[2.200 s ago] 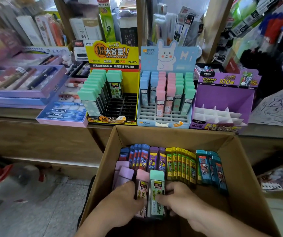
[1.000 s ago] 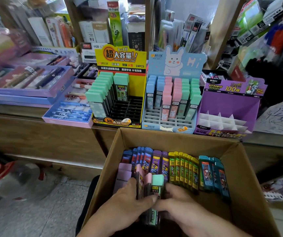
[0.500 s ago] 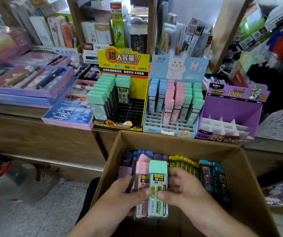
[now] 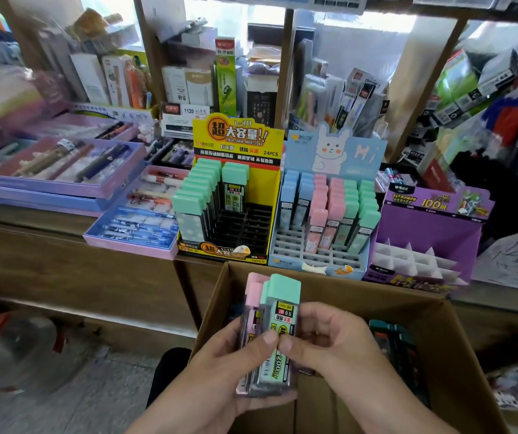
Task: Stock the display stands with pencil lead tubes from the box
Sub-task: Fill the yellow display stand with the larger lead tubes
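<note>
While L hand [image 4: 220, 368] + R hand [image 4: 329, 343] grip | tubes [image 4: 282, 308] near-vert., caps up

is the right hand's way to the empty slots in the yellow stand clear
Likely yes: nothing stands between the right hand and the open slots of the yellow stand, though it pinches the mint-capped tube with the left hand.

We're watching the bench [image 4: 26, 213] carrying the pen trays [image 4: 63, 191], the yellow stand [image 4: 239, 137], the blue stand [image 4: 361, 155], the purple stand [image 4: 429, 228].
</note>
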`<action>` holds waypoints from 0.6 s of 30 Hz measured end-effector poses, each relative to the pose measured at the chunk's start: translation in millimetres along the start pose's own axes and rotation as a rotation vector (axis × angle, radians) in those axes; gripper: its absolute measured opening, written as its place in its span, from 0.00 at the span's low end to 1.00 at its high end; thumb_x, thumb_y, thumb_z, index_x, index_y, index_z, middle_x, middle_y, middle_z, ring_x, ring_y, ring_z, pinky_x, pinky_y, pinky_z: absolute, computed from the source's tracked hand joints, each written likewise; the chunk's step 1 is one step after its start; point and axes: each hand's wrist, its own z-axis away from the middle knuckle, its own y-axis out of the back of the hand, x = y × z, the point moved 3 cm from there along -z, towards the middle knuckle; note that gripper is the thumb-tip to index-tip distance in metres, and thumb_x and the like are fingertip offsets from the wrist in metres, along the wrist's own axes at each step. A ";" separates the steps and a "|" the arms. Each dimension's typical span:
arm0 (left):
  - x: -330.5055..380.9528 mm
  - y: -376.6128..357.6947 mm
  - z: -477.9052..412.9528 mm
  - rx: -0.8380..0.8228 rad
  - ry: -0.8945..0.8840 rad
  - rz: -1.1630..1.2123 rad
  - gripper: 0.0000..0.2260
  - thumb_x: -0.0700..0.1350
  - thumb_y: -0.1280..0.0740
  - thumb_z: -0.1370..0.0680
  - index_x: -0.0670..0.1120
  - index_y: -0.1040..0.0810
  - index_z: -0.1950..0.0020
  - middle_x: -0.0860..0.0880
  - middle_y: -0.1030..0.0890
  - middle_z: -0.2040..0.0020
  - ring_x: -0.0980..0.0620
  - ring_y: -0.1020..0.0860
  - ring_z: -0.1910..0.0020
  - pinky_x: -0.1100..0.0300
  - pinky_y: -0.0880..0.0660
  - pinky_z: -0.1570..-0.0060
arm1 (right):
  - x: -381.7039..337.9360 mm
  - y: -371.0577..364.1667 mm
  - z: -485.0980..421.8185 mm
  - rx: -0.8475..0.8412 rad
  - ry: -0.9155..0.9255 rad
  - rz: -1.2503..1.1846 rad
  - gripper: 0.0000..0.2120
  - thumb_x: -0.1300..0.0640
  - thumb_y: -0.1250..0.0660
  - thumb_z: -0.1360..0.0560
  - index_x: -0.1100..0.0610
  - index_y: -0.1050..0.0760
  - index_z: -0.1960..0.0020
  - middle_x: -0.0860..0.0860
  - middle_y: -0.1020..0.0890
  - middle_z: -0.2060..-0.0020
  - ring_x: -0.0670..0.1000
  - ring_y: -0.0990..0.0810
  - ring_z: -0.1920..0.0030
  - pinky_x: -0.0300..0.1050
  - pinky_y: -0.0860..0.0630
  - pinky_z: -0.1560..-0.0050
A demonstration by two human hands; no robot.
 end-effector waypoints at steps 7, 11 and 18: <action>20.9 4.0 0.8 0.047 -0.137 -0.057 0.13 0.46 0.25 0.28 0.51 0.14 0.44 0.38 0.14 0.45 0.38 0.14 0.50 0.47 0.17 0.56 | -26.8 -0.3 -14.6 0.037 0.119 0.122 0.27 0.59 0.19 0.30 0.40 0.25 0.38 0.44 0.13 0.51 0.45 0.14 0.53 0.44 0.16 0.53; 28.5 8.2 -0.7 0.070 -0.174 -0.012 0.14 0.44 0.24 0.28 0.48 0.15 0.43 0.35 0.16 0.43 0.34 0.15 0.49 0.43 0.16 0.56 | -49.9 7.8 -31.0 0.092 0.231 0.116 0.08 0.55 0.27 0.23 0.41 0.17 0.49 0.48 0.13 0.56 0.45 0.15 0.62 0.40 0.21 0.63; 36.1 12.8 -7.2 0.223 -0.352 0.073 0.14 0.48 0.25 0.32 0.48 0.13 0.48 0.37 0.14 0.47 0.38 0.13 0.52 0.46 0.16 0.61 | -77.1 13.6 -58.7 0.044 0.269 0.087 0.04 0.61 0.26 0.24 0.60 0.18 0.51 0.57 0.15 0.67 0.53 0.20 0.70 0.40 0.24 0.73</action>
